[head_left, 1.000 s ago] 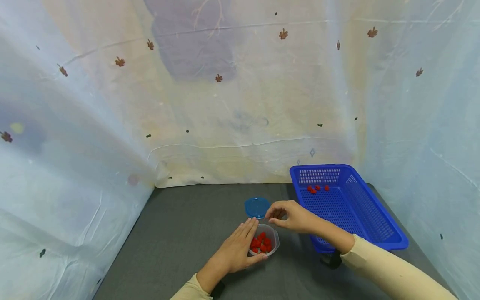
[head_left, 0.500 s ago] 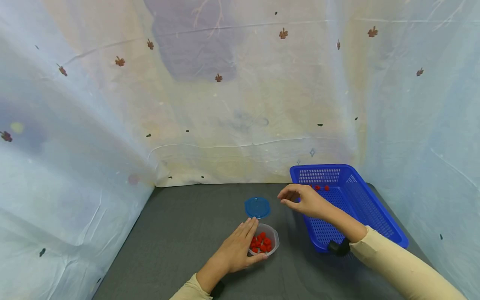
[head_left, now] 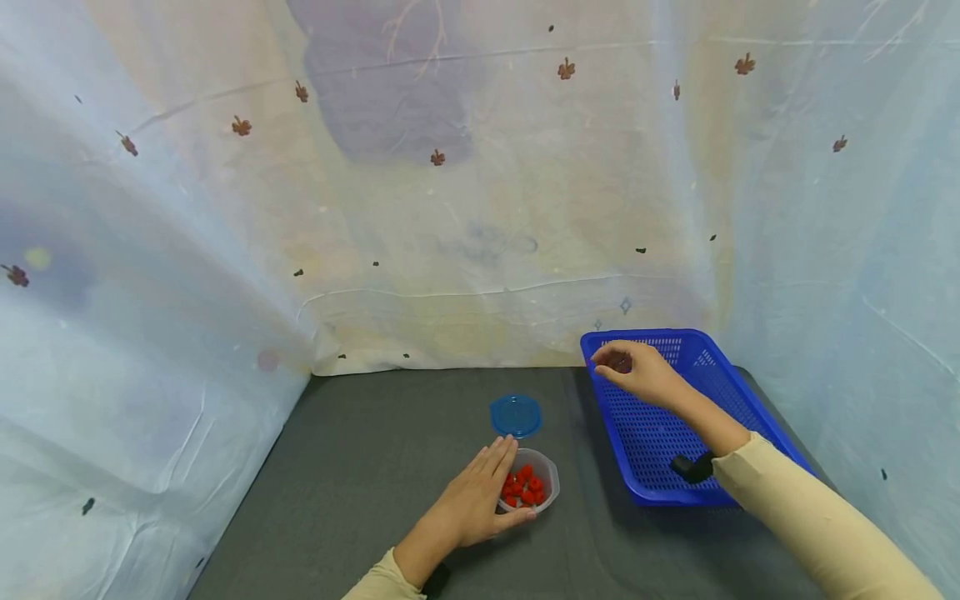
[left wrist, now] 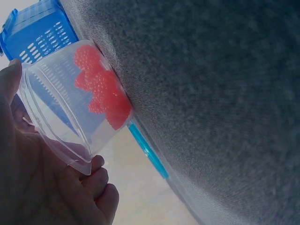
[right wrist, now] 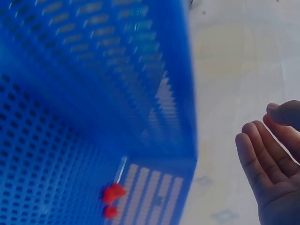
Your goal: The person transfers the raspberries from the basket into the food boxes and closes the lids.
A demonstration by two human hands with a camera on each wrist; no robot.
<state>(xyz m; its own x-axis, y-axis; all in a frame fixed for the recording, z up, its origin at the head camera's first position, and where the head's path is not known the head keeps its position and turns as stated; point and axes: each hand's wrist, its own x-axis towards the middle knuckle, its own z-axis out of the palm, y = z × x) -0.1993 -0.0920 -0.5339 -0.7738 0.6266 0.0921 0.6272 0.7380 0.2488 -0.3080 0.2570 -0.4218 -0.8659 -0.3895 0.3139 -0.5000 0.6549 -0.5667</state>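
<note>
The left hand (head_left: 471,504) rests against a clear, straight-sided plastic container (head_left: 543,464), its fingers extended along one side and its thumb along the near side, without clenching. Bumpy red raspberry-like fruits (head_left: 527,486) lie inside, beside that palm; the left wrist view, through the wall, shows them gathered at the bottom. Just beyond the left fingertips lies a flat translucent blue plastic lid (head_left: 516,416) (only a thin edge from the left wrist). The right hand (head_left: 636,371) hangs above a blue perforated plastic basket (head_left: 652,454), fingers loosely bent, gripping nothing. It covers the basket's far corner from the head, but the right wrist view reveals small red pieces (right wrist: 113,192) there.
</note>
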